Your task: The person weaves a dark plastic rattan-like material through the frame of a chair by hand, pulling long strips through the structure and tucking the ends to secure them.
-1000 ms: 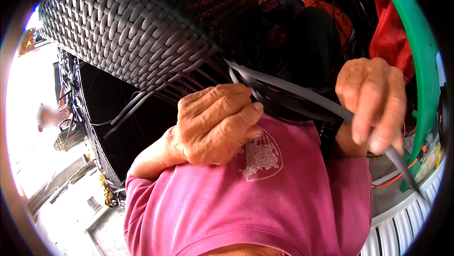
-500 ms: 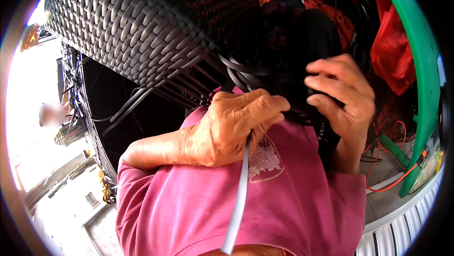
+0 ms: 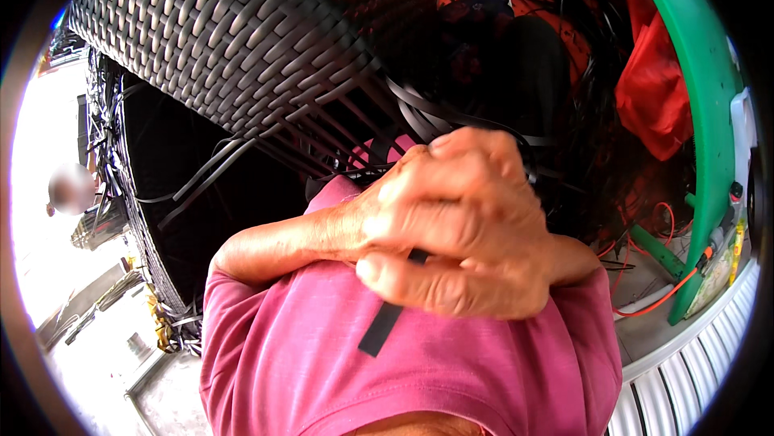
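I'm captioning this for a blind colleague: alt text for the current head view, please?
A person's blurred right hand overlaps the left hand before a pink shirt, a dark flat strip sticking out below. Upper left is a dark woven piece with loose strands; at right, crumpled red material and a curved green frame.

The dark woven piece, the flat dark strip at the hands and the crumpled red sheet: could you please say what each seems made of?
Dark woven piece: probably satin plastic wicker; its even strands catch highlights.
Flat dark strip: likely matt plastic, given its smooth face and square end.
Crumpled red sheet: thin plastic or fabric, slightly shiny; creases suit both.
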The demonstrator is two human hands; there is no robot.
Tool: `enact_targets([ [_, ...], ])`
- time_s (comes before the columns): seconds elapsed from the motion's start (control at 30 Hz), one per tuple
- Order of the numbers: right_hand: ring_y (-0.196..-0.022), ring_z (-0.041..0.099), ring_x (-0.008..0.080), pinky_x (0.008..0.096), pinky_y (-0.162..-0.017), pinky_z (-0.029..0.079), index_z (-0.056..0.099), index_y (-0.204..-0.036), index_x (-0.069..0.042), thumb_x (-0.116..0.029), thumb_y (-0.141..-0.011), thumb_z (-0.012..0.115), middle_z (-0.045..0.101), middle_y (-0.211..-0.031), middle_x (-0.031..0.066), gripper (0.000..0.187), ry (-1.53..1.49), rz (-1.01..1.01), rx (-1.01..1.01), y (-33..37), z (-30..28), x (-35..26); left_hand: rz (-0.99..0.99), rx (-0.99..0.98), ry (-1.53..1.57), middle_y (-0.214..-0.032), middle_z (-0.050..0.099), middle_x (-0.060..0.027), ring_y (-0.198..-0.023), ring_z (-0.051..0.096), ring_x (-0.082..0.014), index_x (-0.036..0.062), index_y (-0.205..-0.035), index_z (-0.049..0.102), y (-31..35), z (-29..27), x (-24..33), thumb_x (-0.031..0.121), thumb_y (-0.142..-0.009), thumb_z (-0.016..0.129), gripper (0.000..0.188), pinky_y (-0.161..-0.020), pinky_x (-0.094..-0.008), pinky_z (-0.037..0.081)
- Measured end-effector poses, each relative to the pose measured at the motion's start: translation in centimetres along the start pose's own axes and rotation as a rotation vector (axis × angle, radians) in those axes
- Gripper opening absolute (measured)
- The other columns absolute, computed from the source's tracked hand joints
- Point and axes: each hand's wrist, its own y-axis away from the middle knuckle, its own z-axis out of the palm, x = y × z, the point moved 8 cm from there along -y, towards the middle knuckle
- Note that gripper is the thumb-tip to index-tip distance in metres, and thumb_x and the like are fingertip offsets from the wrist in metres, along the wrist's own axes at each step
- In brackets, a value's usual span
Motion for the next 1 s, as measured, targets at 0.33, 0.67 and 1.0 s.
enact_targets([
  [0.33,-0.047,0.043,0.0055,0.022,-0.043,0.033,0.068,-0.085,0.003,0.0,-0.062,0.073,0.049,-0.061,-0.004,0.023,-0.243,0.024,-0.115,-1.5,1.6,-0.7,0.119,-0.017,-0.119,-0.084,0.067,-0.0136,-0.08,0.068,-0.0235,-0.0043,-0.103,0.064,0.5,-1.5,4.5,0.011,-0.089,0.06,0.022,-0.073,-0.032,0.054],
  [0.67,-0.05,0.051,0.0139,0.028,-0.038,0.039,0.064,-0.109,0.002,-0.005,-0.079,0.062,0.05,-0.064,0.0023,0.03,-0.24,0.17,-0.469,1.1,3.5,0.7,-0.406,0.676,-0.152,-0.057,0.058,-0.0072,-0.05,0.056,-0.0108,-0.0041,-0.081,0.065,3.8,-8.3,3.0,0.045,-0.102,0.042,0.058,-0.047,-0.0224,0.042],
  [1.0,-0.063,0.06,0.0233,0.0349,-0.047,0.047,0.063,-0.103,0.005,-0.012,-0.081,0.058,0.058,-0.073,0.011,0.028,-0.551,0.131,-0.584,-0.4,6.3,-0.4,-0.498,0.734,-0.108,-0.046,0.054,-0.0031,-0.04,0.046,-0.0051,-0.0042,-0.069,0.065,1.4,-9.5,2.7,0.029,-0.096,0.056,0.044,-0.04,-0.0229,0.035],
])
